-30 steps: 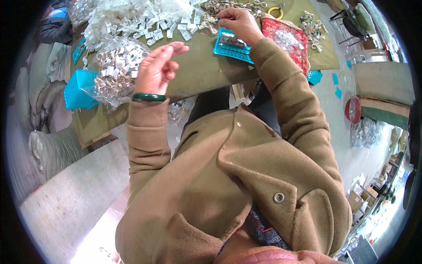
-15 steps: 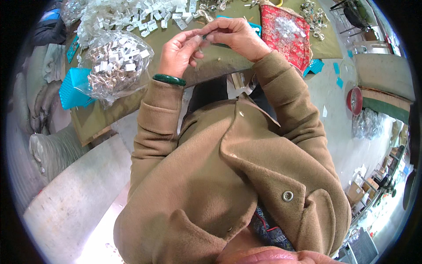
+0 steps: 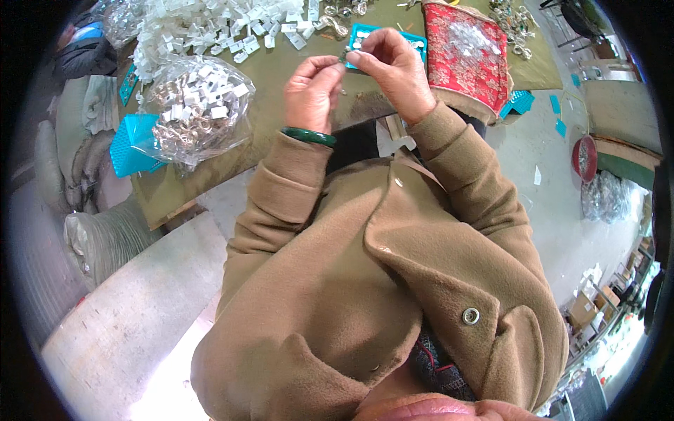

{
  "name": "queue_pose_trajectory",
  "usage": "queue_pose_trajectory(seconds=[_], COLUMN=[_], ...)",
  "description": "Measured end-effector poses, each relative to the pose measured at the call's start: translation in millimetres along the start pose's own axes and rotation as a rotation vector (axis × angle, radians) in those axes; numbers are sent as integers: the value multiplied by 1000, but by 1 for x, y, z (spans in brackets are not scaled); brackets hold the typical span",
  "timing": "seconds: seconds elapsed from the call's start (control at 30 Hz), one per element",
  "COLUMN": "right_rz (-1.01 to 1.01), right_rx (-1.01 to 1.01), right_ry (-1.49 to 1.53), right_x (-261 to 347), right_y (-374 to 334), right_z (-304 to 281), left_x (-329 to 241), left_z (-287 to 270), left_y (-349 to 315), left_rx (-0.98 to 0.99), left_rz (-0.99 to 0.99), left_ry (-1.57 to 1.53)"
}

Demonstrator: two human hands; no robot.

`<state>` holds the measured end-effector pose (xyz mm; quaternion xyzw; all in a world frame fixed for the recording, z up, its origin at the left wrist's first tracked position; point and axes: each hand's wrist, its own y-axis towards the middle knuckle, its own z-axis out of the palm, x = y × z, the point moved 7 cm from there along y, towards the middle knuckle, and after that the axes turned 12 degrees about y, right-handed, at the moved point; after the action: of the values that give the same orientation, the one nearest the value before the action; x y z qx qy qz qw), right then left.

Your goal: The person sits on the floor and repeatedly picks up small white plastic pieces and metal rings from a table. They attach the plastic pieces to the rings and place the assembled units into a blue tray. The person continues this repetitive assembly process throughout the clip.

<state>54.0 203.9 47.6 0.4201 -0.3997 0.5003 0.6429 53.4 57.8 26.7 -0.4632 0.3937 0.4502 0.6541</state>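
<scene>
My left hand [image 3: 309, 97], with a dark green bangle [image 3: 309, 136] at its wrist, is closed in a pinch on a small dark greenish piece [image 3: 343, 57]. The fingertips of my right hand [image 3: 403, 78] meet it at the same piece, thumb and forefinger pressed together. The piece is too small to name. Partly behind my right hand lies a shallow blue tray [image 3: 360, 32] with round white bits in it. Beside that hand is a red patterned cloth [image 3: 449, 74] bearing a pile of small clear pieces [image 3: 472, 41].
White plastic pieces [image 3: 232, 24] are heaped at the table's far left. Nearer stands a clear bag [image 3: 200, 105] of white tags and metallic parts, against a blue basket [image 3: 133, 144]. Metallic items [image 3: 516, 28] lie far right. A red bowl [image 3: 583, 158] is on the floor.
Both hands stay together at the small piece; my left hand has turned more upright. The view has shifted, so the table appears farther right, and more of the blue tray shows.
</scene>
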Motion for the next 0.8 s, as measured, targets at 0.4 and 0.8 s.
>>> queue_pose_trajectory(seconds=[0.4,0.8], right_rz=[315,345], right_rx=[78,199], right_ry=[453,454], right_x=[-13,-17], right_y=[-4,-3], right_z=[-9,-24], left_x=[-9,-14], left_z=[22,31], left_y=[-3,4], left_rx=[-51,13], left_rz=[179,395], left_ry=[290,627])
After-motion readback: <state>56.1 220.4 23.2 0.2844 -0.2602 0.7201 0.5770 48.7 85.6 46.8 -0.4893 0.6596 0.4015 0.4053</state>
